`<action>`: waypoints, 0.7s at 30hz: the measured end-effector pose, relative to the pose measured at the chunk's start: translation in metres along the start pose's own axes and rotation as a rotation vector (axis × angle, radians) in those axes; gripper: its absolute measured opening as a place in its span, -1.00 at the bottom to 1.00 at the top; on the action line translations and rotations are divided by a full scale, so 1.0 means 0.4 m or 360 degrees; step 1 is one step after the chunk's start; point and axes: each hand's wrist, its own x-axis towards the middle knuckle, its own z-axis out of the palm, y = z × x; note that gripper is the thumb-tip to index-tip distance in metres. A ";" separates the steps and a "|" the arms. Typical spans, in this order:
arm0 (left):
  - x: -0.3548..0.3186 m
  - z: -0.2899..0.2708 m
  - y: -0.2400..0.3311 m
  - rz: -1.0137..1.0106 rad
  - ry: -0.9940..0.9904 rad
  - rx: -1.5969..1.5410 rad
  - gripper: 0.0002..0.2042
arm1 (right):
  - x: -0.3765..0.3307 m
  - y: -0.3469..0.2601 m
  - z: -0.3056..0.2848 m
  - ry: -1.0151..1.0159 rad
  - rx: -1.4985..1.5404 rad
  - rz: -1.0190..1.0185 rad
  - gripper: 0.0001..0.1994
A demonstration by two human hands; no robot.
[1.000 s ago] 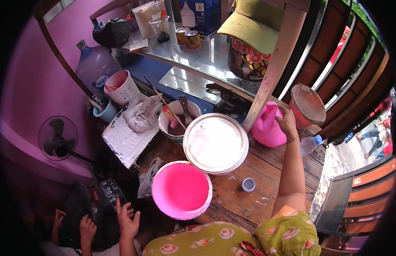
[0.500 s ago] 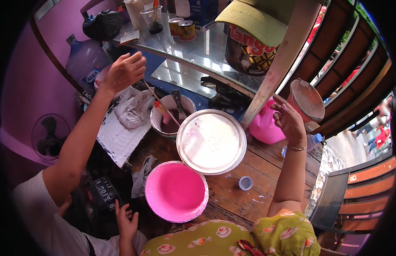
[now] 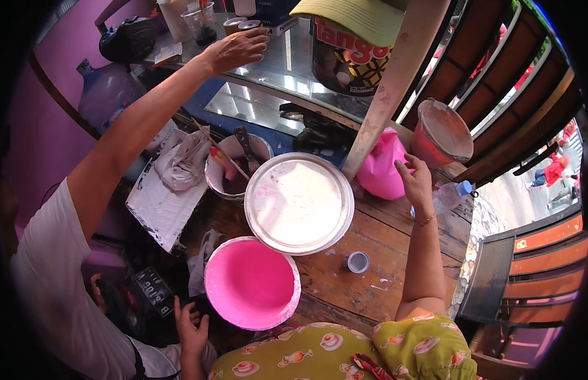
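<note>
My right hand [image 3: 418, 183] is raised over the right side of the wooden table, near a pink plastic bag [image 3: 384, 168] and a lying clear bottle [image 3: 447, 196]. Its fingers are loosely apart with nothing in them. At the lower left, a hand that appears to be my left hand [image 3: 192, 329] has its fingers apart, beside a pink bowl [image 3: 208, 282] with a pink inside. Behind the bowl, a round pale lid [image 3: 299, 202] sits on a container. A co-worker's bare hand [image 3: 233, 50] reaches across the glass shelf, partly covering two small cans [image 3: 248, 25].
A bucket [image 3: 263, 145] holds brushes and a scraper. A paint-stained white board [image 3: 161, 206] carries a crumpled bag. A small open cup [image 3: 357, 261] stands on the wooden table [image 3: 344, 297]. A large tin [image 3: 347, 66] with a cap on top stands on the shelf. A reddish bucket [image 3: 442, 136] is at right.
The co-worker's arm has stretched right and up, toward the small cans. My right hand has moved slightly down. The whole scene has shifted left in view.
</note>
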 end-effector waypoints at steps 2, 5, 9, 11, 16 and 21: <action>-0.003 0.006 -0.006 -0.0008 -0.0018 0.0003 -0.58 | 0.005 0.032 0.016 0.0392 -0.0858 -0.0040 -0.45; -0.006 0.012 -0.015 -0.0034 -0.0038 0.0034 -0.57 | 0.003 0.030 0.064 0.0418 -0.1050 -0.0110 -0.51; -0.009 0.019 -0.014 0.0014 -0.0042 0.0023 -0.57 | 0.021 0.076 0.072 0.0530 -0.1054 -0.0043 -0.66; -0.011 0.020 -0.014 0.0007 -0.0036 0.0014 -0.57 | 0.025 0.078 0.061 0.0522 -0.1009 -0.0043 -0.69; -0.018 0.024 -0.024 -0.0027 -0.0044 0.0025 -0.58 | 0.041 0.002 0.047 0.0607 -0.0888 -0.0097 -0.66; -0.014 0.033 0.004 0.0036 -0.0066 0.0051 -0.57 | 0.161 -0.033 0.034 0.0308 -0.1199 -0.0733 -0.49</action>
